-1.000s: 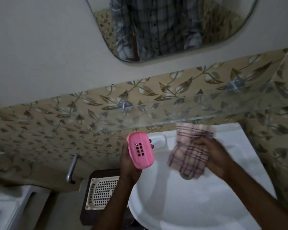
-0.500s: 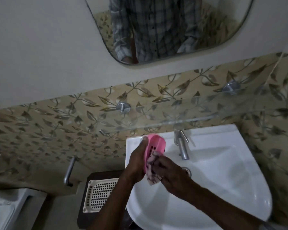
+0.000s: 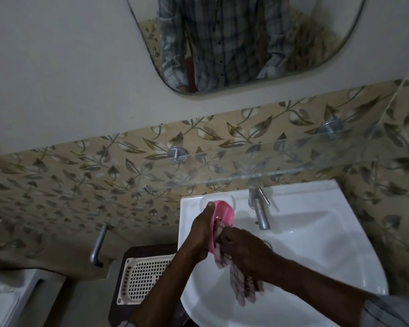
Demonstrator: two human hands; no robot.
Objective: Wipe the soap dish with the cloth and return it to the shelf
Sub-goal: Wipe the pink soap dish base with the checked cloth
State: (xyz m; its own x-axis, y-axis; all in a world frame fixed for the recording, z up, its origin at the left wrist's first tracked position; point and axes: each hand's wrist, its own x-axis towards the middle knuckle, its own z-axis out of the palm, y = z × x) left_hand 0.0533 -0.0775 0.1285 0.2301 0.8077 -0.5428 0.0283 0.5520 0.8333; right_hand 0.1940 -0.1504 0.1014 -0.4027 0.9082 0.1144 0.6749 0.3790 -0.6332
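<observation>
My left hand point(image 3: 200, 234) grips a pink soap dish point(image 3: 224, 214) on its edge, held upright over the left rear of the white sink point(image 3: 316, 256). My right hand point(image 3: 242, 250) presses a checked cloth point(image 3: 242, 286) into the hollow of the dish; the loose end of the cloth hangs below my wrist. The lower half of the dish is hidden by both hands. A glass shelf point(image 3: 222, 178) runs along the tiled wall just above the sink, on two metal brackets.
A metal tap point(image 3: 259, 210) stands right of the dish at the sink's back. Left of the sink, a cream perforated tray point(image 3: 144, 277) lies on a dark stand. A metal handle point(image 3: 98, 245) sticks out from the wall. A mirror point(image 3: 246, 41) hangs above.
One second ago the cloth was held apart to the right of the dish. My right hand has brought it against the dish, bunched inside it, and the dish has turned edge-on.
</observation>
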